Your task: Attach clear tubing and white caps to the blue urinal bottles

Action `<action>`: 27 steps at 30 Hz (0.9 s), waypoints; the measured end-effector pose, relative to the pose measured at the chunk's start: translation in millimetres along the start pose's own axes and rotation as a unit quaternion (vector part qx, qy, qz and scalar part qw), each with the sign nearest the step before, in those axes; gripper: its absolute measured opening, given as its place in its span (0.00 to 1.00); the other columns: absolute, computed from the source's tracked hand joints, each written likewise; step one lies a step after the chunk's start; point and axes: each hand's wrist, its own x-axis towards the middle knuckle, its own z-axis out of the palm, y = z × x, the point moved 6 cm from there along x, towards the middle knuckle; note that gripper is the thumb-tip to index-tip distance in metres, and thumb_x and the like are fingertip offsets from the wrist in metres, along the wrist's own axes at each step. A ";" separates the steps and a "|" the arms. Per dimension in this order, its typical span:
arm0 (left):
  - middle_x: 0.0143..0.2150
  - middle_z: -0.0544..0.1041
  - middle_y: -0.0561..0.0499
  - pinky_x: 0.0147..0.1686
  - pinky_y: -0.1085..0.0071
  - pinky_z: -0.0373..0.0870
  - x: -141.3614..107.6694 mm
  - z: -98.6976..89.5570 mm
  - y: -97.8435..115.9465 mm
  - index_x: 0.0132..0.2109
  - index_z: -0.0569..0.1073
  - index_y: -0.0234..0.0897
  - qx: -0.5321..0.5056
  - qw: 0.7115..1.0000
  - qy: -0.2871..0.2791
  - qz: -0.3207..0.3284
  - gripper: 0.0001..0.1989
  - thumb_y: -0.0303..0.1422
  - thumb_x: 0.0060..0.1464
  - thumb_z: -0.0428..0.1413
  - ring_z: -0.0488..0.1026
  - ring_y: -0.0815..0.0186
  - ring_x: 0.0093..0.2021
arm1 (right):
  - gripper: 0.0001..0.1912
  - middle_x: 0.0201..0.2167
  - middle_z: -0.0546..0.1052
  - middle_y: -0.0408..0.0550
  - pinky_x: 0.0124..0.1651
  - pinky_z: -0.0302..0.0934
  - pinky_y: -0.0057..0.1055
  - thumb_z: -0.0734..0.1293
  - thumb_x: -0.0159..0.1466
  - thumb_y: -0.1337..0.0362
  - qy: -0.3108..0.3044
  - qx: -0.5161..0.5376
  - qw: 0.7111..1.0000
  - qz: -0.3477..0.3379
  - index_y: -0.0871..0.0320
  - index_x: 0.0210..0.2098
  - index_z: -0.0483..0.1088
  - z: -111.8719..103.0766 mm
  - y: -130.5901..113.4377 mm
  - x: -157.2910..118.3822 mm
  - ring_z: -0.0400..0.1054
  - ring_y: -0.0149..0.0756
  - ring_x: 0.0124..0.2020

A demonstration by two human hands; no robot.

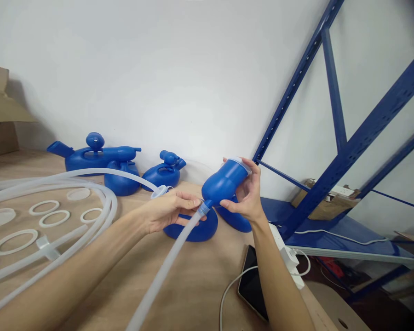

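Note:
My right hand point(249, 195) grips a blue plastic urinal-shaped funnel point(224, 184), thumb below and fingers over its white rim point(240, 162). The funnel tilts, its narrow spout pointing down and left. A translucent hose point(172, 257) is around or against that spout and runs down to the lower edge of the view. At the joint, my left hand point(175, 209) has thumb and fingers pinched on the hose end, with a small metal piece, perhaps a clamp, by the fingertips. Behind my left hand sits a blue bottle point(202, 230) on the wooden table point(193, 294).
Several blue bottles point(89, 158) stand along the wall. On the left lie a coiled hose point(112, 202), white rings point(15, 241) and a cardboard box point(2, 133). To the right are a phone point(253, 285), a power strip point(290, 259) and a blue metal rack point(359, 124).

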 end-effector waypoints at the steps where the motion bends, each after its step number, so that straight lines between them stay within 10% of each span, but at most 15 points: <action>1: 0.39 0.84 0.44 0.42 0.65 0.80 -0.8 -0.6 1.7 0.37 0.82 0.34 0.004 1.000 0.006 -0.001 0.12 0.36 0.49 0.72 0.82 0.58 0.42 | 0.59 0.66 0.65 0.52 0.70 0.60 0.62 0.82 0.43 0.40 0.008 -0.006 1.000 -0.002 0.39 0.67 0.53 -1.3 0.0 -0.1 0.61 0.59 0.70; 12: 0.39 0.82 0.46 0.34 0.68 0.77 -15.9 -11.4 31.7 0.50 0.78 0.33 0.188 0.969 0.135 0.090 0.18 0.42 0.60 0.64 0.79 0.63 0.33 | 0.55 0.68 0.60 0.50 0.69 0.61 0.61 0.84 0.46 0.48 0.058 -0.101 0.993 0.009 0.39 0.68 0.59 -4.1 6.7 -2.0 0.61 0.58 0.69; 19: 0.27 0.75 0.49 0.27 0.70 0.62 -27.7 -26.7 55.1 0.34 0.75 0.36 0.471 0.806 0.266 0.240 0.13 0.40 0.63 0.59 0.73 0.63 0.28 | 0.71 0.77 0.49 0.59 0.72 0.52 0.65 0.79 0.56 0.43 -0.054 -0.108 0.981 0.152 0.40 0.77 0.22 24.9 38.7 -10.3 0.50 0.56 0.76; 24: 0.28 0.74 0.53 0.19 0.72 0.66 5.1 -48.7 22.5 0.49 0.71 0.33 0.294 0.917 0.235 0.130 0.12 0.37 0.71 0.51 0.68 0.69 0.18 | 0.69 0.74 0.59 0.65 0.73 0.53 0.60 0.77 0.58 0.43 -0.201 -0.159 0.912 0.321 0.52 0.79 0.28 25.8 83.8 -31.8 0.56 0.59 0.74; 27: 0.29 0.73 0.56 0.17 0.74 0.67 16.2 -51.4 12.0 0.67 0.58 0.32 0.174 0.946 0.233 0.146 0.21 0.33 0.71 0.50 0.67 0.71 0.18 | 0.52 0.65 0.74 0.61 0.69 0.59 0.55 0.75 0.61 0.46 -0.287 -0.149 0.884 0.337 0.56 0.76 0.53 29.6 94.9 -38.2 0.68 0.58 0.66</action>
